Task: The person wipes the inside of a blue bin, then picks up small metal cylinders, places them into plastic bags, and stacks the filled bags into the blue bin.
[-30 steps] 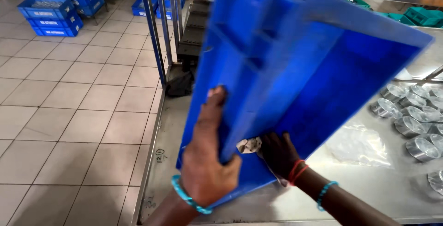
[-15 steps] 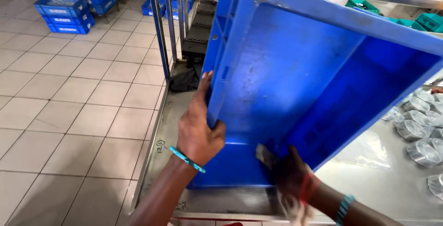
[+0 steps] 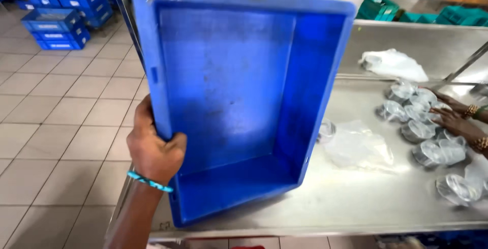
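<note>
A large empty blue plastic crate (image 3: pixel 229 86) stands tilted on its short end on the steel table (image 3: pixel 356 203), its open side facing me. My left hand (image 3: pixel 152 150), with a turquoise wristband, grips the crate's left rim, fingers curled inside the wall. My right hand is out of sight. One small bagged metal part (image 3: pixel 327 129) lies just right of the crate, beside a flat clear plastic bag (image 3: pixel 358 147).
Several bagged metal parts (image 3: pixel 422 132) lie at the table's right, where another person's hands (image 3: pixel 457 119) rest among them. A white bag (image 3: pixel 394 65) lies farther back, near green crates (image 3: pixel 378 7). Stacked blue crates (image 3: pixel 56 25) stand on the tiled floor at left.
The crate has swung round so its open inside faces me and stands more upright. My right hand, under its lower edge before, has left the view. My left hand stays on the rim.
</note>
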